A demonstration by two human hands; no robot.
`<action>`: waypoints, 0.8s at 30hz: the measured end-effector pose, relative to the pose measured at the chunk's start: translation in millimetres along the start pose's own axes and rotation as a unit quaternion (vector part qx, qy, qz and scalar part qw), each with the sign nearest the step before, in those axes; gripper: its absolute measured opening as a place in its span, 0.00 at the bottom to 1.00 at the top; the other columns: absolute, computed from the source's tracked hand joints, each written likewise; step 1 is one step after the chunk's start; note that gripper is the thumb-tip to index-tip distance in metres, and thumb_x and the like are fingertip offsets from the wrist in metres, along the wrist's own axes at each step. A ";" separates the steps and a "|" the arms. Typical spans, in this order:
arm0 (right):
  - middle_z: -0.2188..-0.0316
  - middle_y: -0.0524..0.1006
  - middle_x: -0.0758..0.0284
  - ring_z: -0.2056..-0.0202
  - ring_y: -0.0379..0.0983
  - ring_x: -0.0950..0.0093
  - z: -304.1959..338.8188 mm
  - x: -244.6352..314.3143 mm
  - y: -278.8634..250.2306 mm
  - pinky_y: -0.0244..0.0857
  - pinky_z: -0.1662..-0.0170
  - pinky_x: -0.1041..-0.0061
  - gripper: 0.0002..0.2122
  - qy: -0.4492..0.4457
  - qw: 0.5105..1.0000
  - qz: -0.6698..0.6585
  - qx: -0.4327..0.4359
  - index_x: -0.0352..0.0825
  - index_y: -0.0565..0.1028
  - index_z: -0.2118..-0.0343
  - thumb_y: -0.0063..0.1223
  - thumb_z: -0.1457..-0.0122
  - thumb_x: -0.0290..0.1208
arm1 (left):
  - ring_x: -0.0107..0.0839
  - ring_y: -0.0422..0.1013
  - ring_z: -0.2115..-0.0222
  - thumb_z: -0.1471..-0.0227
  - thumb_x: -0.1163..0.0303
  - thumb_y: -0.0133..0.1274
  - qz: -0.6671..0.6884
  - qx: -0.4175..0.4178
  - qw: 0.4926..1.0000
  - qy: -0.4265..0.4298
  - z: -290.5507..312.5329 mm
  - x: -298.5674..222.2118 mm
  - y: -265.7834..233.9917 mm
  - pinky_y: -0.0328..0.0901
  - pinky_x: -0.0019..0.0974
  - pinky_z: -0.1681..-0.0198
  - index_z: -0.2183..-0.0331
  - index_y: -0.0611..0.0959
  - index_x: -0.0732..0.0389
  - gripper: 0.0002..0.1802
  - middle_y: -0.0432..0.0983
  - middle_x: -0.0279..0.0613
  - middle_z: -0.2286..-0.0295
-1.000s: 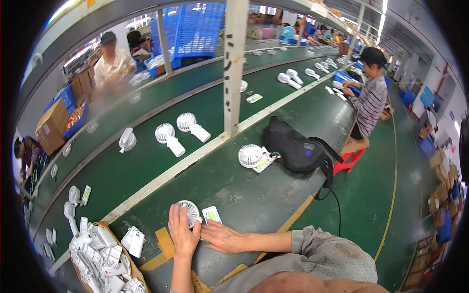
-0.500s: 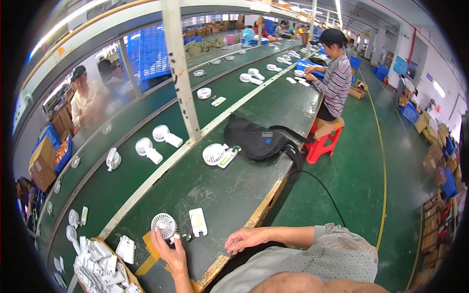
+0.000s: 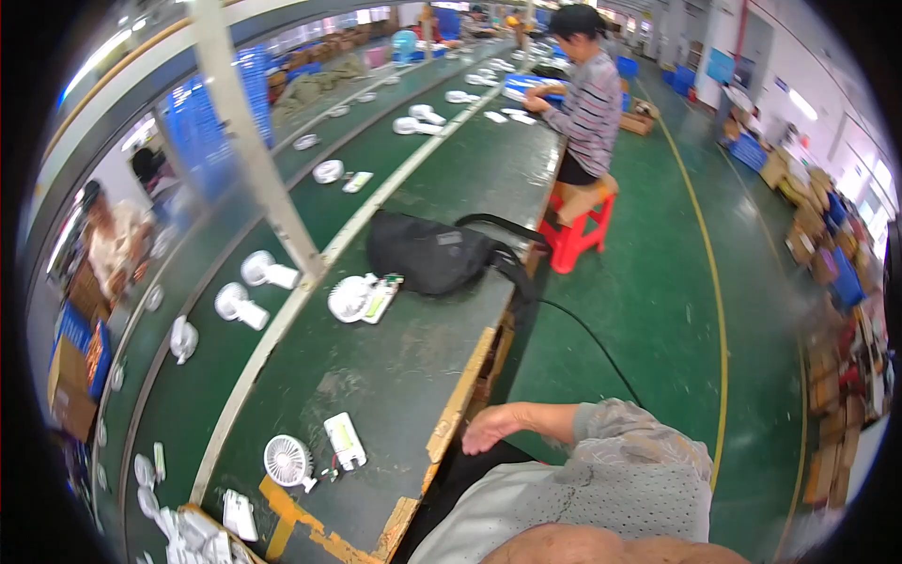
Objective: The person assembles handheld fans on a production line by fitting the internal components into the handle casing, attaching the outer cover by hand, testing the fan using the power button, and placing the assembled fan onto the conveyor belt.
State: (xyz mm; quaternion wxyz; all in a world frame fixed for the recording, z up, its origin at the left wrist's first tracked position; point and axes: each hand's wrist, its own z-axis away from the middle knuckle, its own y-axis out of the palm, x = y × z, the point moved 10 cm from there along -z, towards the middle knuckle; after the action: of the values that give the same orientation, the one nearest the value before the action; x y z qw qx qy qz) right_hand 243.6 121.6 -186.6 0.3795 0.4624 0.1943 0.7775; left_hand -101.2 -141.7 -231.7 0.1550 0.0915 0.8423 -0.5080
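My right hand point(image 3: 489, 429) hangs beside the wooden edge of the green workbench point(image 3: 413, 376), fingers stretched out and holding nothing. My left hand is out of view. Closest on the bench lies a round white fan head point(image 3: 287, 460) with its grille up. Thin wires run from it to a white handle half point(image 3: 345, 441) with a pale green-yellow panel. Farther along, another white fan head point(image 3: 349, 298) rests against an opened handle point(image 3: 380, 303) with a small circuit board. A loose white casing point(image 3: 239, 515) sits at the near left.
A black bag point(image 3: 432, 254) with a strap lies across the bench. Left of it, a conveyor belt point(image 3: 221, 385) carries several white fans past a metal post point(image 3: 254, 150). A carton of white parts point(image 3: 202, 538) stands near left. A co-worker point(image 3: 592, 103) works beside a red stool point(image 3: 575, 230).
My left hand has let go of the near fan head and left the view. The whole view has shifted, so the bench things appear farther left. My right hand stays near the bench edge.
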 end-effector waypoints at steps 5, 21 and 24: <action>0.80 0.75 0.69 0.80 0.70 0.76 25.0 -81.4 -146.4 0.65 0.77 0.79 0.10 0.049 0.891 0.186 -0.410 0.39 0.75 0.72 0.51 0.46 0.41 | 0.51 0.59 0.49 0.48 0.62 0.47 0.036 0.072 0.996 0.049 4.8 17.4 29.0 0.54 0.44 0.45 0.48 0.67 0.68 0.28 0.62 0.59 0.50; 0.61 0.75 0.57 0.59 0.72 0.64 39.5 -149.8 -120.4 0.66 0.58 0.62 0.15 0.308 0.829 0.212 -0.417 0.35 0.75 0.61 0.43 0.44 0.39 | 0.51 0.59 0.49 0.48 0.65 0.46 0.057 0.198 0.977 -0.053 104.3 49.0 51.9 0.53 0.44 0.45 0.48 0.66 0.67 0.27 0.63 0.58 0.51; 0.61 0.75 0.57 0.59 0.72 0.63 38.7 -135.9 -122.0 0.66 0.57 0.62 0.15 0.326 0.813 0.264 -0.404 0.35 0.75 0.61 0.43 0.44 0.39 | 0.51 0.59 0.49 0.48 0.66 0.46 0.060 0.221 0.968 -0.102 126.7 48.4 47.2 0.53 0.44 0.45 0.48 0.66 0.67 0.27 0.63 0.58 0.51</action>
State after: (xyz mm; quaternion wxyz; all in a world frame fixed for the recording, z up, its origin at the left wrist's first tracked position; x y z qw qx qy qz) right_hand 365.8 92.8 -324.7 0.2269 0.0202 -0.1541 0.9614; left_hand -110.4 -231.8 -343.1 0.2455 0.1214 0.6817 -0.6784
